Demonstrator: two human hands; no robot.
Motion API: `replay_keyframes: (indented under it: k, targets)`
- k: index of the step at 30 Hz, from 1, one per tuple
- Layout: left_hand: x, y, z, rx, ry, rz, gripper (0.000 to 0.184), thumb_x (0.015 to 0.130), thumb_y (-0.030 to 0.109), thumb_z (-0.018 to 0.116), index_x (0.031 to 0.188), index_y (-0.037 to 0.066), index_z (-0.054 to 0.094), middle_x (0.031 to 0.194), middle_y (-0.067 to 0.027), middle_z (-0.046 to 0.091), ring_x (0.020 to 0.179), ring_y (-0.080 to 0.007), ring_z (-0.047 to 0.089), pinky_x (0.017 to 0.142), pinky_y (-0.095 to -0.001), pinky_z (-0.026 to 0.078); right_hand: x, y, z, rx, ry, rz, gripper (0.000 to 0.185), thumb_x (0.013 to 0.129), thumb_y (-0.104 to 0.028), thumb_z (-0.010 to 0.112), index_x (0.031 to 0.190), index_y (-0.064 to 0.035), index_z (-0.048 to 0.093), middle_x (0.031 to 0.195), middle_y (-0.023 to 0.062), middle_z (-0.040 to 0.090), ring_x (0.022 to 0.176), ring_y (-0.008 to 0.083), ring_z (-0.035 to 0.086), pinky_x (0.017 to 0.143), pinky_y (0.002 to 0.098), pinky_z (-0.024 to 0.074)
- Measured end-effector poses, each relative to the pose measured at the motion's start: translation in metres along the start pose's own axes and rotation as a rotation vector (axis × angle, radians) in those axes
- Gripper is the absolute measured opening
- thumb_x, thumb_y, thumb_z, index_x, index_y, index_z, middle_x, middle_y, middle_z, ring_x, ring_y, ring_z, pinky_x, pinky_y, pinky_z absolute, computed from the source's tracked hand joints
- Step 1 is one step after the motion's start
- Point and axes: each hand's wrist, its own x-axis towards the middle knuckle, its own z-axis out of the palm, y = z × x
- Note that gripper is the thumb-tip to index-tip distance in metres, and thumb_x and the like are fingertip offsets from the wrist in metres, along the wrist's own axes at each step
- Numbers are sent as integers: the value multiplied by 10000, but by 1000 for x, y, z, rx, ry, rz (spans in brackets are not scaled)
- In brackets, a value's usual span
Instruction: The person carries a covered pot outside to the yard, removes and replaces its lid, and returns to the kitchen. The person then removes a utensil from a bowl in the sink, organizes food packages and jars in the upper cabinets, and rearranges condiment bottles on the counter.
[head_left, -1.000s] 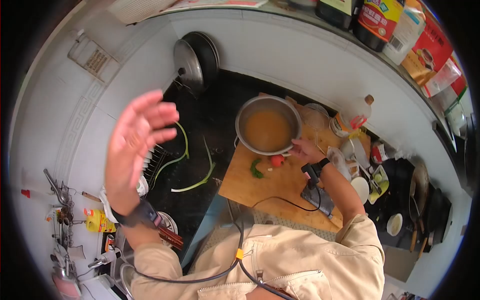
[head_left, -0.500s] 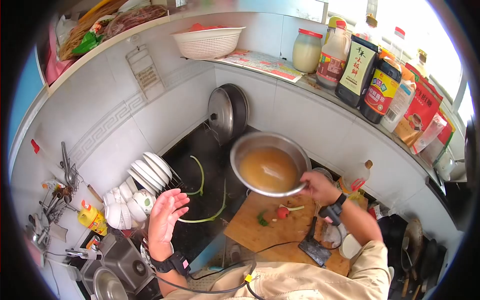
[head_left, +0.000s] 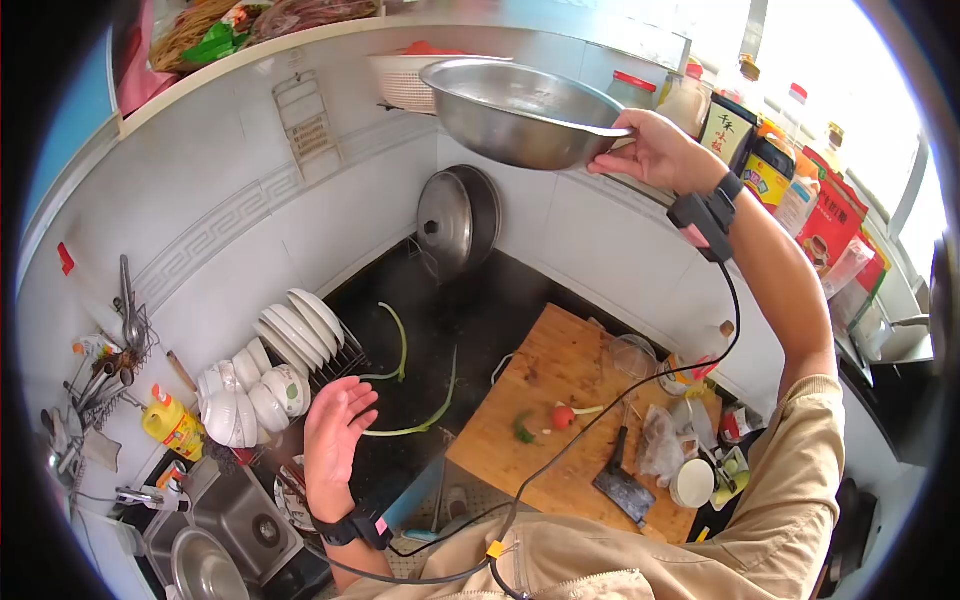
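My right hand (head_left: 650,150) grips the right rim of a steel bowl (head_left: 525,125), thumb on the rim and fingers beneath. The bowl is raised to the height of the wall shelf, in front of a white basket (head_left: 405,85), and its contents are mostly hidden. My left hand (head_left: 338,425) is raised with fingers apart and nothing in it, beside the white bowls (head_left: 270,400) in the rack. On the cutting board (head_left: 520,385) below lie a red round vegetable (head_left: 564,417), some green leaves (head_left: 523,428) and a cleaver (head_left: 625,490).
Long green onions (head_left: 440,410) lie on the black counter. Pan lids (head_left: 445,225) lean in the corner. The sink (head_left: 235,515) with a metal basin is at lower left. Bottles (head_left: 765,170) line the shelf at right. A black cable (head_left: 600,415) hangs from my right wrist.
The bowl has risen in my right hand from over the cutting board to shelf height. My left hand has dropped from its earlier raised place and stays open. The view has tilted up.
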Motion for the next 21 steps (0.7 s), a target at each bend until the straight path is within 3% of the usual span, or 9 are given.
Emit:
replay_keyframes:
  k: [5,9,13,16,21]
  targets:
    - [-17,3,-31,-12,119,20,334,963,256,556,1191,12,543,1114,-121,613,1043,-212,590,850,-337,488,47,-2,-8,-4,120,49,361,864,-97,486,1116,159,460,1045,302,583,972,451,624,832,340,594]
    - [-21,2,-51,-16,182,34,331,957,248,554,1194,17,537,1096,-106,623,1024,-200,603,813,-326,505,90,4,-17,-75,175,51,391,870,-123,457,1125,175,449,1040,311,581,932,443,638,741,335,618]
    - [-20,-1,-54,-23,191,31,323,960,257,556,1179,19,547,1098,-115,621,1021,-206,599,830,-336,491,119,4,-27,-8,203,81,405,881,-149,423,1111,181,473,1056,321,582,909,421,646,724,322,618]
    - [-17,-3,-48,-31,203,10,319,961,255,554,1177,20,548,1103,-118,621,1023,-207,599,832,-333,490,132,-1,-38,10,176,184,398,876,-162,439,1076,177,501,1060,336,586,920,413,643,708,322,620]
    - [0,-6,-29,12,116,24,283,968,218,546,1167,18,550,1105,-119,621,1028,-205,606,847,-320,492,132,1,-44,-2,182,176,424,888,-181,465,1109,181,478,1079,325,582,921,418,643,705,314,620]
